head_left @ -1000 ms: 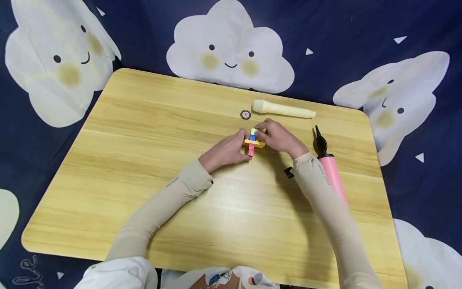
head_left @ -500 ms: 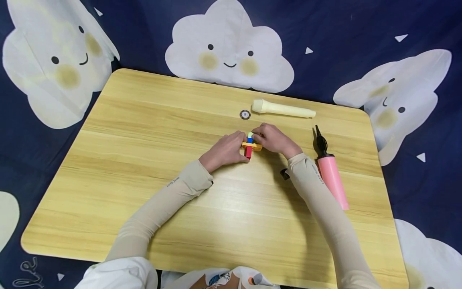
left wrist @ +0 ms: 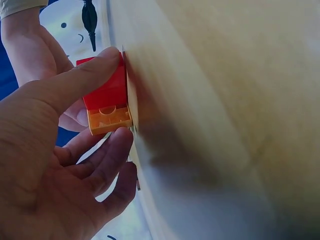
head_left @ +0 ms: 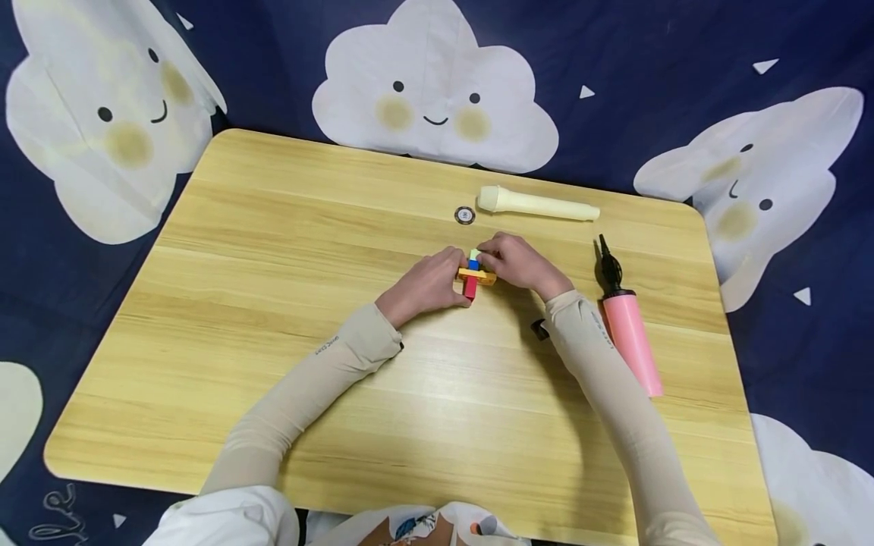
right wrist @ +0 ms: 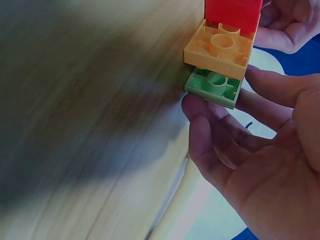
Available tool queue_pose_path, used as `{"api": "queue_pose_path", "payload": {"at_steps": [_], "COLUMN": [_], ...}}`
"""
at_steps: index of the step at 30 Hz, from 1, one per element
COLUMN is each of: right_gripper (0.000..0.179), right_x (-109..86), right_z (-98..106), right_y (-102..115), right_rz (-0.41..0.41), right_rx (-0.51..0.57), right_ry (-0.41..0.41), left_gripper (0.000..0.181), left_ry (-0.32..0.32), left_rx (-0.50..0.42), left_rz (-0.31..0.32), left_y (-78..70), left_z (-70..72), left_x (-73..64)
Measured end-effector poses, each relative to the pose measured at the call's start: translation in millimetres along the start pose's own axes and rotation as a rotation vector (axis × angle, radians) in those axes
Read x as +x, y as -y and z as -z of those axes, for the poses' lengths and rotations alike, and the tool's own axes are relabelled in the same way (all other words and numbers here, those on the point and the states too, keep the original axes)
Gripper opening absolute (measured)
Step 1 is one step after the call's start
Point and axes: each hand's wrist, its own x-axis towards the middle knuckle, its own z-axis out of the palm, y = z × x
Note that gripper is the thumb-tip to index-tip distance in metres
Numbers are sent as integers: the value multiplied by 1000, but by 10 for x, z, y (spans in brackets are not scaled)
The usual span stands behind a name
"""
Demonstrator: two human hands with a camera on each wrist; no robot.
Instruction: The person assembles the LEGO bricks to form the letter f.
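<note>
Several toy building bricks form one stacked piece, held between both hands over the middle of the table. In the head view a red brick [head_left: 470, 287] is nearest the person, then an orange brick [head_left: 483, 276] lying crosswise, a blue brick [head_left: 474, 265] and a pale green brick [head_left: 474, 254]. My left hand [head_left: 425, 284] grips the piece from the left, its thumb on the red brick's end. On the other side my right hand [head_left: 519, 262] pinches the far end by the green brick [right wrist: 207, 95]. The right wrist view shows the hollow undersides of the orange and green bricks; blue is hidden there.
Behind the hands lie a round dark-rimmed chip [head_left: 465, 215] and a cream microphone-shaped object [head_left: 539, 205]. A pink hand pump [head_left: 631, 341] with a black nozzle lies right of the right forearm. A small black object [head_left: 539, 329] shows beside the right sleeve. Cloud-printed cloth surrounds the wooden table [head_left: 273, 250].
Since one second ago the brick piece has shifted slightly toward the person and tilted, and the right hand has moved a little left and nearer with it. Over the last half second the hands hold still.
</note>
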Motion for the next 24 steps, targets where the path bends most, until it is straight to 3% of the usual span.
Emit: {"api": "queue_pose_path", "payload": {"at_steps": [16,24], "right_gripper": [29,38], "right_x": [99,60], "right_z": [-109,-170], "right_y": [-62,-98], "right_rz": [-14,-53], "right_rx": [21,32], "right_ry": [11,16], "left_gripper": [54,73], "left_ry": [-28,-20], "left_rx": [88,160], "left_rz": [10,9], "left_y": [55,60], "left_z": [-33,-94], "left_x": [-24,-77]}}
